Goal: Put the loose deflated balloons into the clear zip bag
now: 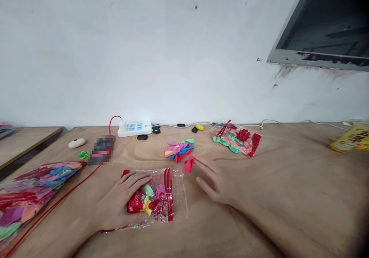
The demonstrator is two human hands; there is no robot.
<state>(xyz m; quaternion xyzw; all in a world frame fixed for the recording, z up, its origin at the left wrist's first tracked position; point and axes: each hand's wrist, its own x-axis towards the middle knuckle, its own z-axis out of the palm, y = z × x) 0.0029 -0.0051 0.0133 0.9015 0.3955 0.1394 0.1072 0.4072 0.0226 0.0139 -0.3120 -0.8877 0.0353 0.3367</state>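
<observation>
My left hand (123, 200) lies over a clear plastic bag of balloons (168, 196) with red stripes, pressing it against the table. Its fingers are stretched out along the upper side, and the thumb rests on the lower side. Green, pink, yellow and red balloons show through the plastic. Just right of the bag, a red balloon (188, 165) is at the fingertips of my right hand (211, 179), held between the extended fingers while the thumb stands apart. Beyond it, a small pile of loose balloons (179, 149) in several colours lies on the wood.
Another opened balloon bag (239, 139) lies right of the pile. A fuller bag of balloons (37, 192) is at the left, beside a red cable (72, 191). A white power strip (135, 128) stands by the wall. At the far right is a yellow package (350, 138).
</observation>
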